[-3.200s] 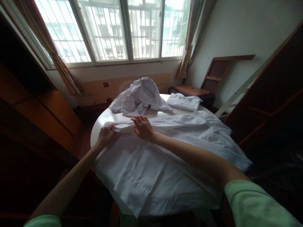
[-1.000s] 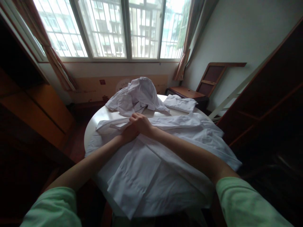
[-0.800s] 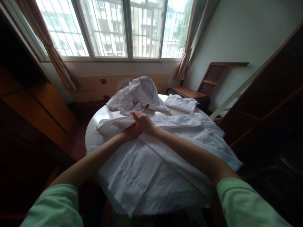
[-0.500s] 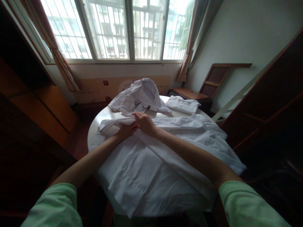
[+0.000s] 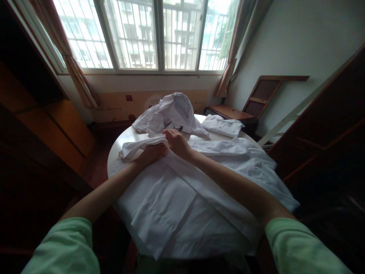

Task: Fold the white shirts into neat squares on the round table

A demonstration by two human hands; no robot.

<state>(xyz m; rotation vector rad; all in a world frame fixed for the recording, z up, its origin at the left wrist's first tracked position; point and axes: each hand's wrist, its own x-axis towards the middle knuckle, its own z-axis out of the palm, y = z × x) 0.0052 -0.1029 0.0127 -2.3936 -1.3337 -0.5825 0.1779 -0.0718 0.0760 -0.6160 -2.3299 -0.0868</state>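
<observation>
A white shirt [image 5: 176, 201] lies spread over the round table, its near end hanging at the front edge. At the far edge of the shirt, both my hands are side by side. My left hand [image 5: 154, 153] is closed on the cloth, with a raised fold just beyond its fingers. Right beside it, my right hand [image 5: 177, 144] has its fingers curled together at the same edge of the shirt, pinching the fabric. The fingertips of both hands are partly hidden by cloth and by the hands themselves.
On the far side of the white table [image 5: 114, 152] sits a crumpled heap of white clothing [image 5: 175, 112]. A folded white garment [image 5: 222, 125] lies to its right. Beyond are a barred window [image 5: 137, 34], a wooden chair [image 5: 258, 97] and orange-brown cabinets [image 5: 67, 129] at left.
My hands have drawn slightly apart, the right one a little farther up and right. The fold at the shirt's far edge stands slightly higher by my left hand. The view has shifted a little.
</observation>
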